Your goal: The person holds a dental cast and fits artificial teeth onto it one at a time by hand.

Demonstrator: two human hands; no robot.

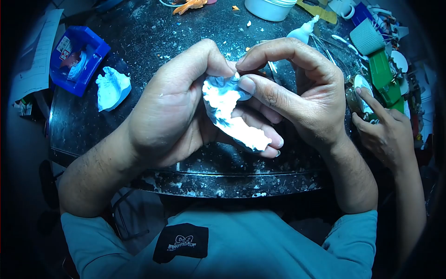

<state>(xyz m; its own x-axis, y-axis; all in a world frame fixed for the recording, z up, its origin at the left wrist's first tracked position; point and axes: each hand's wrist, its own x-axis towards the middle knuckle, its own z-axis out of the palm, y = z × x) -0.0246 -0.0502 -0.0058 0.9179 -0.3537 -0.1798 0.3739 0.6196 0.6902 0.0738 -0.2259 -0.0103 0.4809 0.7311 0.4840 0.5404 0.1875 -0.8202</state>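
Observation:
A white dental plaster cast [239, 128], brightly lit, rests across the palm and fingers of my left hand [169, 100]. The left hand is closed around it, thumb near the top end and fingertips showing beneath the lower end. My right hand [309, 90] is pinched at that top end, index finger and thumb around a small white tooth-like piece [237, 75]. Whether this piece is fixed to the cast cannot be made out. A second plaster cast [113, 89] lies on the dark table, left of my left hand.
A blue bin [69, 85] containing a cast stands at the left. At the back are a white tub [269, 11] and a white nozzle bottle [303, 32]. Green trays [381, 69] and clutter fill the right. Another person's hand [388, 128] touches a round metal-rimmed object [364, 90].

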